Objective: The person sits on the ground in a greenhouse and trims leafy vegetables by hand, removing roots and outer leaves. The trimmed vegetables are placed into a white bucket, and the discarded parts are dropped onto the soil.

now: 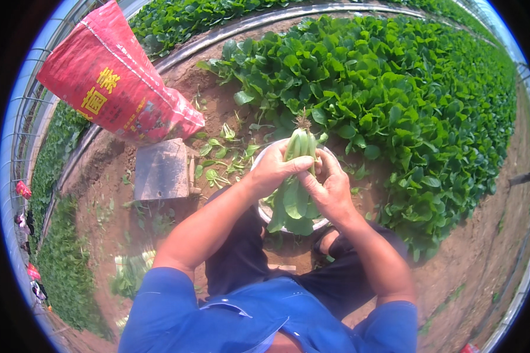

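Both hands grip one bunch of leafy greens point(298, 198), its pale stalks and brown roots pointing away from me and its leaves hanging towards my lap. My left hand point(274, 167) wraps the stalks from the left, thumb across the front. From the right, my right hand point(329, 185) closes on the same bunch with bent fingers, its thumb tip near the left thumb. Beneath the bunch, between my knees, stands a white round basin point(265, 214). The greens and my hands hide most of its inside.
A small wooden stool point(161, 170) stands to the left, below a large red woven sack point(115, 79) bearing writing. Loose plants point(216, 176) lie on the soil beside the basin. A dense bed of greens point(380, 88) grows ahead and right. Bundled greens point(130, 273) lie by my left elbow.
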Action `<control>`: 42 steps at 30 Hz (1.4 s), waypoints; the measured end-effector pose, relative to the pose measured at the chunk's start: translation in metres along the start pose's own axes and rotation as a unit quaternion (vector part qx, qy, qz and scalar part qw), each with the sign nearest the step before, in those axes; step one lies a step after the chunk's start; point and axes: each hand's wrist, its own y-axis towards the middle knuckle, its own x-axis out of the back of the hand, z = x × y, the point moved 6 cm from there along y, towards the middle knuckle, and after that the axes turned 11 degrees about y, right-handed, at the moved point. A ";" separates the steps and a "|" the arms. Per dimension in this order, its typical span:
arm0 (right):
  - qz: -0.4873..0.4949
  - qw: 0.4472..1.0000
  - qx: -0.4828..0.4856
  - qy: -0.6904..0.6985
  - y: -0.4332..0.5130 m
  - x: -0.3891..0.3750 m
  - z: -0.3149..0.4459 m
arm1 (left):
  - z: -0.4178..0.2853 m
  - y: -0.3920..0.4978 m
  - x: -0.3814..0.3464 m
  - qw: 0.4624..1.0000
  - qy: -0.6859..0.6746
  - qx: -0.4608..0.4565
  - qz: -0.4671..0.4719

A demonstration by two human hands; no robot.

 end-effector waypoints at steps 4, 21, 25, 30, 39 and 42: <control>-0.005 0.998 0.041 0.036 -0.002 -0.001 0.011 | 0.006 0.001 0.005 1.000 0.017 0.012 -0.023; 0.072 0.988 -0.072 0.116 0.004 0.003 -0.006 | 0.022 0.006 0.018 0.981 -0.180 0.075 -0.025; 0.128 0.976 -0.106 0.138 -0.007 -0.012 -0.013 | 0.025 0.012 0.016 0.969 -0.243 0.049 0.007; -0.014 0.967 0.150 -0.204 -0.007 -0.001 0.019 | 0.014 0.010 0.013 0.996 -0.074 0.018 -0.052; -0.017 0.899 0.295 -0.324 -0.022 -0.012 0.052 | 0.003 0.006 0.016 0.961 -0.267 -0.045 0.053; -0.016 0.921 0.303 -0.246 -0.022 0.001 0.051 | -0.001 0.005 0.020 0.955 -0.289 -0.037 0.048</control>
